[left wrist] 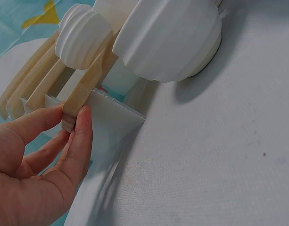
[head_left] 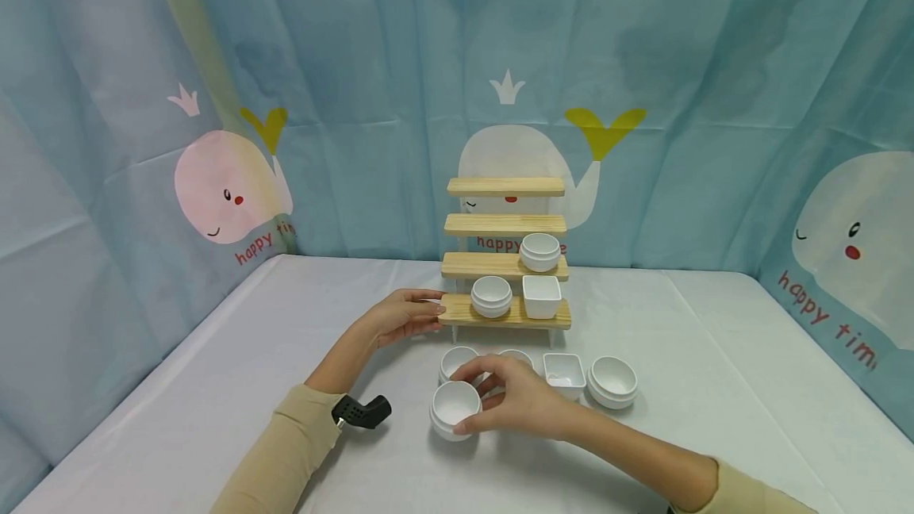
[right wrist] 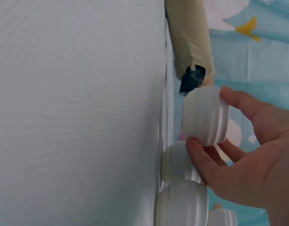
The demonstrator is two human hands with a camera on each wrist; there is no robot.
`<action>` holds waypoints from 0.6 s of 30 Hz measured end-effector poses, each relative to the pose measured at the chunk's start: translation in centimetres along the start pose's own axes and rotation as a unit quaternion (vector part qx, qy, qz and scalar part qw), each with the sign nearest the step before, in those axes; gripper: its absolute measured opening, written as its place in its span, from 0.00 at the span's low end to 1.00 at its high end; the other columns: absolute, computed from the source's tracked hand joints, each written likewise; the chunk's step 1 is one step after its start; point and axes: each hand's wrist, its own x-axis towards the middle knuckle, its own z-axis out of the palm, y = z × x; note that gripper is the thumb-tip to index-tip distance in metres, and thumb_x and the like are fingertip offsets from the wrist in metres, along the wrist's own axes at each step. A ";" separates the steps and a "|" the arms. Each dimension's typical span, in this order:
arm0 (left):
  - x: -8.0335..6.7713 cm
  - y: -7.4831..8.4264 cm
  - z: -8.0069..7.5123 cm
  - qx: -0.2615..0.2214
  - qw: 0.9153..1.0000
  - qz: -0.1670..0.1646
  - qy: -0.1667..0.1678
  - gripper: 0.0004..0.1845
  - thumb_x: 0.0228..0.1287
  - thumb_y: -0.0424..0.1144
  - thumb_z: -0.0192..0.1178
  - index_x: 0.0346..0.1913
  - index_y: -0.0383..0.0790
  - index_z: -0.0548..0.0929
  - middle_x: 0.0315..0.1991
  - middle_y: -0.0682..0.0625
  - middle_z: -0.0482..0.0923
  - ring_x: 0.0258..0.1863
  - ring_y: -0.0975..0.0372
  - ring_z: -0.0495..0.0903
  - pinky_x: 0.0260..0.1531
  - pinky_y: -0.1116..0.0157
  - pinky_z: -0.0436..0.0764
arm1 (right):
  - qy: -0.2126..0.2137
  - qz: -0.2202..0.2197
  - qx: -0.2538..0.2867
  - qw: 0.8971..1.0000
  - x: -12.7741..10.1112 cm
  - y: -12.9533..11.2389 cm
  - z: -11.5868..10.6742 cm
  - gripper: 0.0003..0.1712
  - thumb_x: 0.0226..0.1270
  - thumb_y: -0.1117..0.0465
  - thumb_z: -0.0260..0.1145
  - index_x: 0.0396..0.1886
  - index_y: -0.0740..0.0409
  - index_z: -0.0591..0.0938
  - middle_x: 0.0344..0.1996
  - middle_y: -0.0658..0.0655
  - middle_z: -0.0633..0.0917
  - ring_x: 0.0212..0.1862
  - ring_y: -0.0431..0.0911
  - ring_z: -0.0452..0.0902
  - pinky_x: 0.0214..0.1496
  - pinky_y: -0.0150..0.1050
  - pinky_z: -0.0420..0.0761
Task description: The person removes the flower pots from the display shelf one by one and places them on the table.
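Note:
A small round white bowl point(head_left: 450, 407) sits low at the table's front, and my right hand point(head_left: 460, 400) grips its rim between thumb and fingers. The right wrist view shows that ribbed bowl point(right wrist: 203, 113) pinched in my right hand point(right wrist: 209, 118). My left hand point(head_left: 434, 310) holds the left end of the bottom plank of a four-tier wooden shelf point(head_left: 508, 314). In the left wrist view, thumb and forefinger of my left hand point(left wrist: 73, 113) pinch the plank's end point(left wrist: 69, 120).
The shelf carries a round bowl point(head_left: 491, 297) and a square dish point(head_left: 541, 296) on its bottom tier, and a round bowl point(head_left: 539, 252) one tier up. In front stand two more round bowls point(head_left: 457, 360), point(head_left: 612, 381) and a square dish point(head_left: 564, 373). Whale-print curtains surround the white table point(head_left: 714, 387).

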 end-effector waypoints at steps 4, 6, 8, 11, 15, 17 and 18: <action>0.0 0.0 0.0 0.000 1.000 0.000 -0.002 0.29 0.79 0.27 0.56 0.77 0.22 0.63 0.47 0.45 0.83 0.39 0.65 0.87 0.44 0.71 0.89 | 0.001 0.001 -0.004 1.000 -0.1 0.0 0.1 0.27 0.53 0.70 0.84 0.54 0.67 0.85 0.48 0.54 0.87 0.41 0.39 0.83 0.47 0.31 0.90; 0.0 0.0 0.0 -0.001 1.000 0.001 -0.003 0.29 0.79 0.27 0.56 0.77 0.22 0.63 0.47 0.44 0.83 0.39 0.65 0.87 0.44 0.71 0.89 | -0.002 0.002 -0.008 1.000 -0.1 -0.1 0.2 0.27 0.52 0.70 0.84 0.54 0.67 0.86 0.47 0.53 0.86 0.41 0.38 0.83 0.46 0.30 0.90; 0.0 0.0 0.0 -0.003 1.000 0.003 -0.004 0.29 0.79 0.27 0.56 0.77 0.22 0.63 0.47 0.44 0.83 0.39 0.65 0.87 0.44 0.71 0.89 | -0.004 0.003 -0.013 1.000 -0.2 -0.1 0.2 0.27 0.51 0.70 0.84 0.53 0.66 0.86 0.45 0.51 0.86 0.40 0.38 0.83 0.45 0.30 0.89; 0.0 -0.1 0.0 -0.004 1.000 0.004 -0.004 0.29 0.79 0.26 0.55 0.77 0.22 0.63 0.47 0.44 0.83 0.39 0.65 0.87 0.43 0.71 0.89 | -0.008 0.004 -0.018 1.000 -0.2 -0.1 0.3 0.26 0.51 0.70 0.85 0.52 0.65 0.87 0.45 0.50 0.85 0.40 0.37 0.83 0.45 0.29 0.89; 0.0 0.0 0.0 -0.005 1.000 0.003 -0.003 0.29 0.79 0.27 0.55 0.77 0.22 0.63 0.47 0.44 0.82 0.39 0.65 0.87 0.43 0.71 0.89 | -0.009 0.002 -0.020 1.000 -0.3 0.0 0.4 0.26 0.50 0.71 0.85 0.51 0.65 0.87 0.44 0.50 0.85 0.39 0.37 0.83 0.45 0.29 0.89; 0.0 0.0 0.0 -0.005 1.000 0.001 -0.003 0.29 0.79 0.27 0.56 0.77 0.22 0.63 0.47 0.44 0.82 0.39 0.65 0.87 0.43 0.71 0.90 | -0.010 0.000 -0.023 1.000 -0.3 0.0 0.5 0.26 0.50 0.71 0.85 0.50 0.66 0.87 0.44 0.51 0.85 0.39 0.37 0.83 0.44 0.29 0.89; 0.0 0.0 0.0 -0.004 1.000 0.000 -0.002 0.29 0.79 0.27 0.56 0.77 0.23 0.63 0.48 0.44 0.82 0.39 0.65 0.87 0.44 0.71 0.90 | -0.011 -0.002 -0.025 1.000 -0.3 0.1 0.5 0.26 0.51 0.71 0.85 0.50 0.66 0.87 0.44 0.51 0.85 0.39 0.37 0.83 0.44 0.29 0.89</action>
